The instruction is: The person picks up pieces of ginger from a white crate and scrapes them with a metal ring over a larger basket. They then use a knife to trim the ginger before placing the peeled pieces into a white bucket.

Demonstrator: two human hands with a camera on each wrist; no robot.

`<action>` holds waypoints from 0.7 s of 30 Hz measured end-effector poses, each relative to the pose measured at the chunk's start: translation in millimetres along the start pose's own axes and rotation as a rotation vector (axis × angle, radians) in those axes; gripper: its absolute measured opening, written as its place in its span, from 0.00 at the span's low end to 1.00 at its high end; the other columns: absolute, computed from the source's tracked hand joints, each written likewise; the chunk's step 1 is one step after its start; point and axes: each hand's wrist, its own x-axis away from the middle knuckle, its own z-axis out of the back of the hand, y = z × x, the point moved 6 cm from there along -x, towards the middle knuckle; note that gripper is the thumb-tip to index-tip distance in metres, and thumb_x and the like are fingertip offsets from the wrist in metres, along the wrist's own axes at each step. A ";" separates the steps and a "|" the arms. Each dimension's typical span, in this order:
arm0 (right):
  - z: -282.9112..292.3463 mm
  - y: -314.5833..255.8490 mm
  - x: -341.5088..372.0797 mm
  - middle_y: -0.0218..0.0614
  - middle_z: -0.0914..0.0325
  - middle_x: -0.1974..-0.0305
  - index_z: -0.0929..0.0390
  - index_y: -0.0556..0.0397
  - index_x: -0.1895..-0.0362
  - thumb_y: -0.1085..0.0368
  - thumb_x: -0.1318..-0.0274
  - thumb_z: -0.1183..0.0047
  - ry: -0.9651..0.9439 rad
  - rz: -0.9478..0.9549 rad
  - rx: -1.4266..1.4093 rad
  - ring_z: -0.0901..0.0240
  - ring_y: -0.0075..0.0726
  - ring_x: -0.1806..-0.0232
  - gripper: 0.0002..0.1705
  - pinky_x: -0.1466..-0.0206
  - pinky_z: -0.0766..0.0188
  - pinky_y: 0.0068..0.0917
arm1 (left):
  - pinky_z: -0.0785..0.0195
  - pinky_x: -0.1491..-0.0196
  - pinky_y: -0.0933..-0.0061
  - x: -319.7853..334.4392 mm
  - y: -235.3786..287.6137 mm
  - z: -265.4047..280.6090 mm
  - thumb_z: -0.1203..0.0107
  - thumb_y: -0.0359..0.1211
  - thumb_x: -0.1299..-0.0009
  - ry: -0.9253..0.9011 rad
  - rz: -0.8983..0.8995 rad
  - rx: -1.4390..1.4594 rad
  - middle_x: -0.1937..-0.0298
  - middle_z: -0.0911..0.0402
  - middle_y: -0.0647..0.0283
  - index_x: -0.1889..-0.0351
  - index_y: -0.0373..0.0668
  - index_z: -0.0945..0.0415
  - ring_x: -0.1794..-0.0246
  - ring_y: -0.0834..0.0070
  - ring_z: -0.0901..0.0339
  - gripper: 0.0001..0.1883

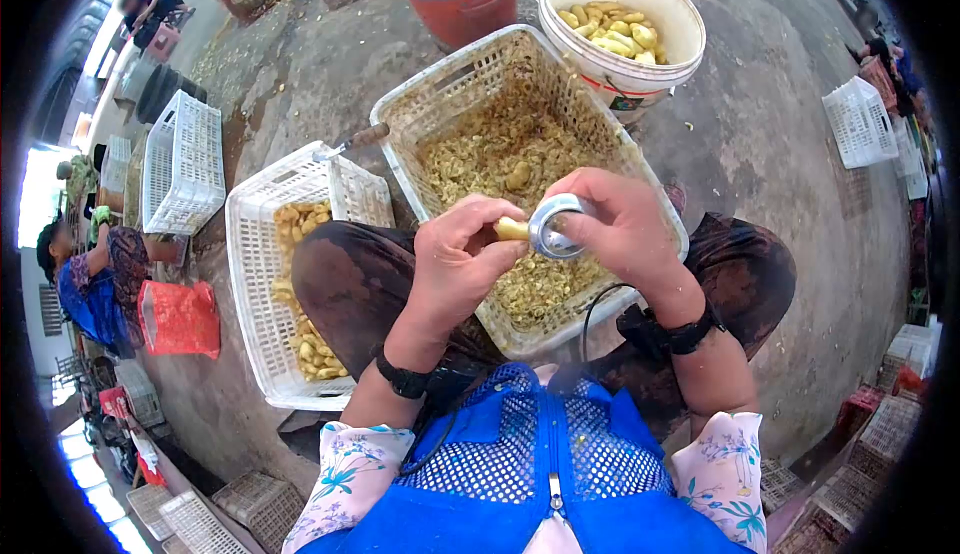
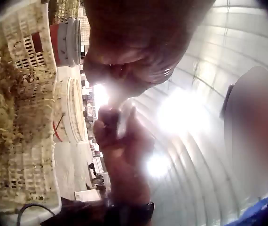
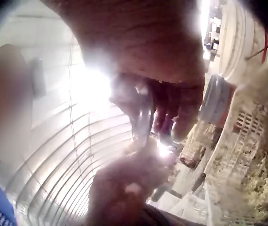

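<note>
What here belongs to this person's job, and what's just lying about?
Apparently part of the job:
pale yellow knobbly root, in the left hand
round silvery metal-looking tool, in the right hand
dirty white plastic crate of yellowish scraps
white plastic crate of yellow-brown roots
round white bucket of pale roots

Seemingly just lying about:
round grey-and-red bucket
bright red sack

Held a stubby, pale yellow, smooth-looking root piece [image 1: 511,228] in the left hand [image 1: 455,259] — pinched it between thumb and fingers, roughly level, hiding part of its length within the grip. Gripped a round, silvery tool [image 1: 545,241] with a rimmed edge in the right hand [image 1: 625,229], covering some of its face with the thumb. Had that rim right at the root piece's exposed end — blurred in both wrist views
</note>
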 end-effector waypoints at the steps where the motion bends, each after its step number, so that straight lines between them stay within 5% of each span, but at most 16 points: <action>1: 0.0 -0.2 0.2 0.31 0.18 0.69 0.17 0.58 0.61 0.70 0.43 0.38 0.018 0.007 0.030 0.25 0.20 0.68 0.07 0.63 0.28 0.24 | 0.29 0.55 0.80 -0.4 -0.5 0.6 0.36 0.18 0.41 -0.013 0.006 -0.002 0.59 0.19 0.66 0.55 0.35 0.16 0.58 0.82 0.23 0.15; 6: 10.7 0.3 0.3 0.32 0.17 0.67 0.17 0.58 0.60 0.70 0.45 0.40 0.169 0.012 0.266 0.23 0.24 0.65 0.08 0.59 0.27 0.26 | 0.29 0.52 0.77 0.3 1.9 3.6 0.35 0.15 0.46 -0.056 0.043 0.074 0.58 0.17 0.63 0.61 0.35 0.15 0.56 0.77 0.21 0.14; 9: 37.7 10.1 -3.6 0.35 0.19 0.72 0.19 0.59 0.66 0.72 0.48 0.38 0.303 -0.023 0.262 0.25 0.25 0.70 0.05 0.65 0.29 0.27 | 0.29 0.57 0.80 2.6 11.9 7.6 0.35 0.16 0.44 -0.042 -0.045 0.118 0.57 0.18 0.64 0.60 0.35 0.14 0.58 0.79 0.22 0.14; 13: 24.5 -2.7 -1.3 0.29 0.19 0.69 0.19 0.60 0.64 0.70 0.46 0.37 0.102 -0.093 -0.065 0.26 0.20 0.67 0.06 0.64 0.30 0.25 | 0.30 0.56 0.81 -0.7 7.9 7.6 0.35 0.16 0.45 -0.058 -0.114 0.037 0.57 0.17 0.64 0.60 0.38 0.13 0.55 0.79 0.22 0.15; 17: 3.0 -1.3 -2.8 0.28 0.22 0.72 0.19 0.60 0.66 0.69 0.45 0.38 -0.046 -0.053 -0.045 0.28 0.20 0.68 0.06 0.65 0.30 0.26 | 0.28 0.55 0.77 -0.6 7.8 5.7 0.35 0.17 0.46 -0.078 -0.159 -0.033 0.56 0.17 0.64 0.61 0.39 0.13 0.55 0.76 0.21 0.15; 18: 8.6 5.1 -6.8 0.36 0.18 0.68 0.17 0.60 0.63 0.66 0.50 0.40 -0.052 -0.125 0.227 0.23 0.28 0.67 0.11 0.60 0.27 0.29 | 0.28 0.55 0.76 -0.3 8.2 6.0 0.36 0.16 0.46 -0.099 -0.151 0.004 0.56 0.17 0.63 0.61 0.38 0.13 0.55 0.75 0.21 0.15; 21: 20.9 19.2 -12.8 0.34 0.27 0.76 0.22 0.61 0.70 0.68 0.51 0.37 0.160 -0.021 0.300 0.30 0.24 0.72 0.09 0.67 0.32 0.29 | 0.27 0.53 0.74 0.1 6.4 7.3 0.38 0.16 0.45 -0.122 -0.053 0.210 0.57 0.17 0.63 0.60 0.35 0.15 0.56 0.73 0.20 0.15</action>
